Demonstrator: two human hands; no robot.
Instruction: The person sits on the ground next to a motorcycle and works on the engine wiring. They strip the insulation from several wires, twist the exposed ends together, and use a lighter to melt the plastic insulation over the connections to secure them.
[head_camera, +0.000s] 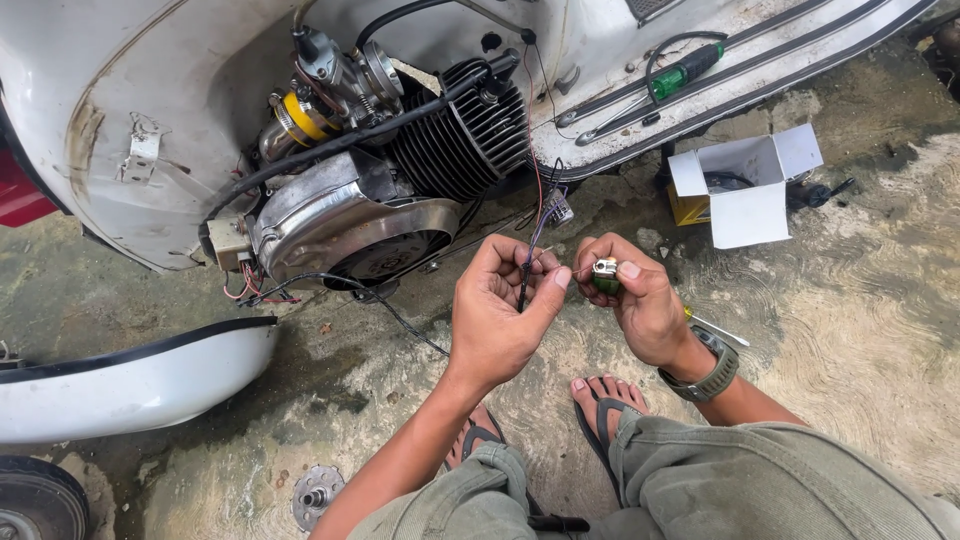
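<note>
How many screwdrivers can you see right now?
2. A green-handled screwdriver lies on the scooter's footboard; another lies on the ground behind the right hand. Others may be hidden.

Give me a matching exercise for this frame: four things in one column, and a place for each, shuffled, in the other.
Things:
1. wire bundle
2. small metal part
3. green-handled screwdriver
4. open white box

Places:
A. on the scooter's footboard
B. on the ground beside the scooter
C. pinched in the left hand
D. in the right hand's fingertips

Pairs: 1-C, 2-D, 3-A, 4-B
</note>
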